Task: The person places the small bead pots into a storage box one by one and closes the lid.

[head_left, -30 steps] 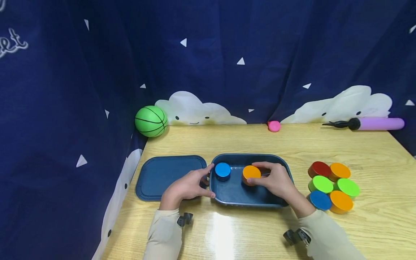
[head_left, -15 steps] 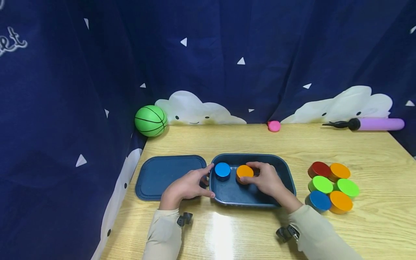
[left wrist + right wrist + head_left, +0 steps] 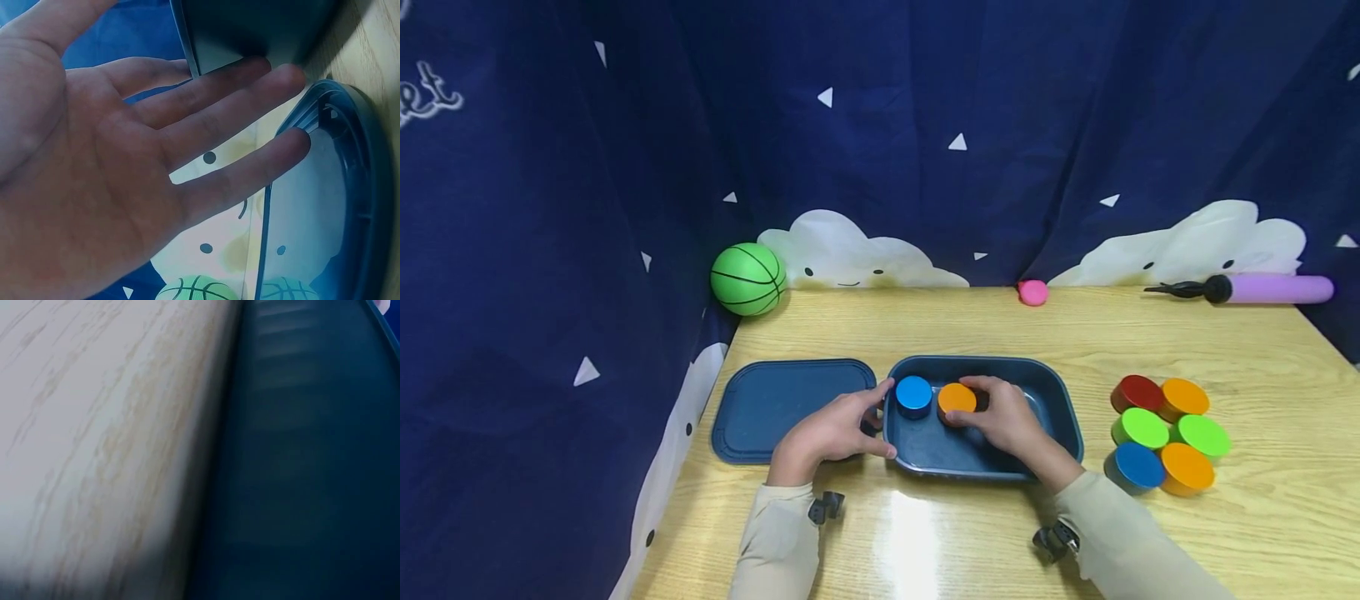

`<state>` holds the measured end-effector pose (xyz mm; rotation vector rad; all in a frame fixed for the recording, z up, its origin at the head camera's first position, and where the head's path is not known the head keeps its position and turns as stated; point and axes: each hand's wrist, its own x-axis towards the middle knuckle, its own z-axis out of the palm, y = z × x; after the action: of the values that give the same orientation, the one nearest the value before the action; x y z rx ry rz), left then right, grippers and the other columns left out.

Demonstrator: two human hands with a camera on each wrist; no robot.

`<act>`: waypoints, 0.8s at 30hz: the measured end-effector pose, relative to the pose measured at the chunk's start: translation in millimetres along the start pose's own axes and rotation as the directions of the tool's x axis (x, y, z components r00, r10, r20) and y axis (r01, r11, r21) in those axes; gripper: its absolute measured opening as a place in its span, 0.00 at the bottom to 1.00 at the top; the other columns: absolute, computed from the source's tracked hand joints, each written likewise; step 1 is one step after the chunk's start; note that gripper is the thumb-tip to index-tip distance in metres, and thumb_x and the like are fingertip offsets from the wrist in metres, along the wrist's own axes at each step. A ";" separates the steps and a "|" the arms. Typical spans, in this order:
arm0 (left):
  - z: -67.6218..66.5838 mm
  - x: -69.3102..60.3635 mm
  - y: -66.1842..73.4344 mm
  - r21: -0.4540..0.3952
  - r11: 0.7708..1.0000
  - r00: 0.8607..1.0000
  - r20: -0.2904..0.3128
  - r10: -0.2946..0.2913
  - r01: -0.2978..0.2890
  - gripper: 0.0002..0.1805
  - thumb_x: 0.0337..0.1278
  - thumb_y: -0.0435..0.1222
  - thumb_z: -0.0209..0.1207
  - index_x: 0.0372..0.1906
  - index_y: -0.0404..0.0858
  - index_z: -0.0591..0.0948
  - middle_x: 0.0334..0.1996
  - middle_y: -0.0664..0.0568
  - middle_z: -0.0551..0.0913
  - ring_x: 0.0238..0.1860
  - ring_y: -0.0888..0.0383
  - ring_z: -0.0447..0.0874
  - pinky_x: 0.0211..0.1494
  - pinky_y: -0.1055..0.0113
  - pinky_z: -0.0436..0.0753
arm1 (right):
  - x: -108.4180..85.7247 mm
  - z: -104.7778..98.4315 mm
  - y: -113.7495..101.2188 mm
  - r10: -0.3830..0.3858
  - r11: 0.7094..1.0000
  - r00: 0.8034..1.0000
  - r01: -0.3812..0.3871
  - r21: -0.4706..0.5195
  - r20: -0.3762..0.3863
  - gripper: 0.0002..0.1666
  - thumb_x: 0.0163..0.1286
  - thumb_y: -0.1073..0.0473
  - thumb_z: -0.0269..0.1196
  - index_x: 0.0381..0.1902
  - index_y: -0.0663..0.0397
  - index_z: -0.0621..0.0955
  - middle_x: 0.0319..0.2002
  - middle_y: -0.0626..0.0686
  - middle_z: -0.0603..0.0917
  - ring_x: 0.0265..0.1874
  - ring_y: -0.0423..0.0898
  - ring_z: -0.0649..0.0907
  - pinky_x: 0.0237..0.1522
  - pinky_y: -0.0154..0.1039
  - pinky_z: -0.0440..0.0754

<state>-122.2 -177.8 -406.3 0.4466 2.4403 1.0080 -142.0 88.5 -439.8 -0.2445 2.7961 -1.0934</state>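
Note:
A dark blue rectangular container [image 3: 992, 460] lies on the table, and a blue round block [image 3: 913, 393] sits at its left end. Just right of that block is an orange round block [image 3: 957, 400], inside the container. My right hand [image 3: 1006, 417] pinches the orange block between thumb and fingers. Against the container's left end rests my left hand [image 3: 831, 429], thumb and fingers spread. In the left wrist view the left hand's fingers [image 3: 231, 119] extend fairly straight beside the container wall [image 3: 187, 37]. The right wrist view shows only the table and the container's side [image 3: 281, 456].
A dark blue lid [image 3: 790, 404] lies left of the container, partly under the left hand. Several round blocks in red, orange, green and blue [image 3: 1138, 467] stand grouped at right. Along the back are a green ball [image 3: 748, 279], a pink disc [image 3: 1033, 292] and a purple pump [image 3: 1273, 288].
My right hand has moved left with the orange block, bringing it close to the blue block. The left hand has stayed in place.

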 end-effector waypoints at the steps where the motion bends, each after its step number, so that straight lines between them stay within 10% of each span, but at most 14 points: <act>1: 0.0 -0.1 0.2 -0.001 1.000 1.000 0.001 -0.001 0.001 0.56 0.51 0.40 0.75 0.81 0.42 0.55 0.65 0.41 0.77 0.58 0.48 0.83 0.67 0.50 0.76 | 0.0 0.6 0.0 -0.002 1.000 1.000 0.002 -0.004 -0.005 0.36 0.60 0.50 0.76 0.62 0.63 0.80 0.57 0.63 0.83 0.48 0.54 0.81 0.56 0.53 0.80; 24: 0.0 -1.2 0.1 0.007 1.000 1.000 -0.002 0.009 -0.009 0.56 0.51 0.41 0.75 0.81 0.42 0.55 0.63 0.41 0.79 0.57 0.48 0.84 0.68 0.49 0.75 | 2.4 8.2 -2.3 -0.046 0.996 0.998 0.042 -0.077 -0.053 0.41 0.59 0.47 0.76 0.65 0.64 0.78 0.56 0.62 0.84 0.48 0.54 0.83 0.57 0.52 0.83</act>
<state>-121.2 -178.2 -405.9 0.4591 2.4458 1.0045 -142.7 80.9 -444.4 -0.2898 2.8976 -1.0187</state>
